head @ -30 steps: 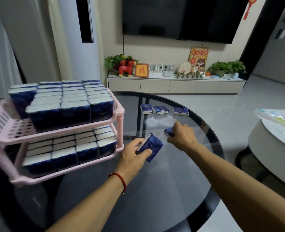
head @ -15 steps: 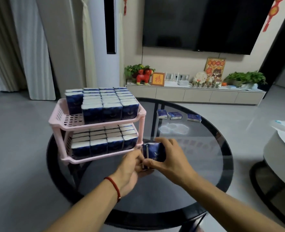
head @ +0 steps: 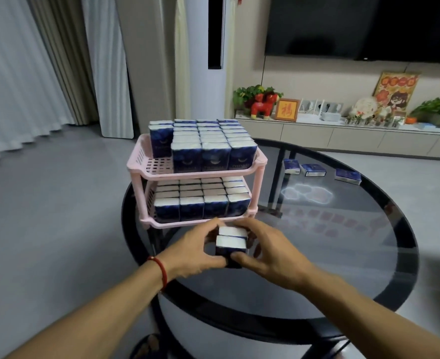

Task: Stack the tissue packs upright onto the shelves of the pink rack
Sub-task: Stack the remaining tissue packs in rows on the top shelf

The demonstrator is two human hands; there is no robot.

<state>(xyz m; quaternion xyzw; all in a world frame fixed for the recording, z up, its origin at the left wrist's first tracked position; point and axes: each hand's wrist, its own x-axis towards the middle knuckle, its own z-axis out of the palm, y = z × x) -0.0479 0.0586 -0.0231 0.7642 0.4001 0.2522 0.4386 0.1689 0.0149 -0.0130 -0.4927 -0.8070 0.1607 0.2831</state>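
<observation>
I hold two tissue packs (head: pixel 231 242) standing up, pressed side by side, just near of the pink rack (head: pixel 261 161). They are small blocks, dark blue with white tops. My left hand (head: pixel 197 251) and my right hand (head: pixel 261 251) curl around them, one on each side. The rack is plastic with little square holes. Both shelves are packed with upright packs in rows. Three more packs (head: pixel 314 170) lie flat far off to the right on the round, shiny dark glass table (head: pixel 343 242).

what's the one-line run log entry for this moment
hands: left hand and right hand hold two tissue packs upright | place: before pink rack | left: three packs on glass table
</observation>
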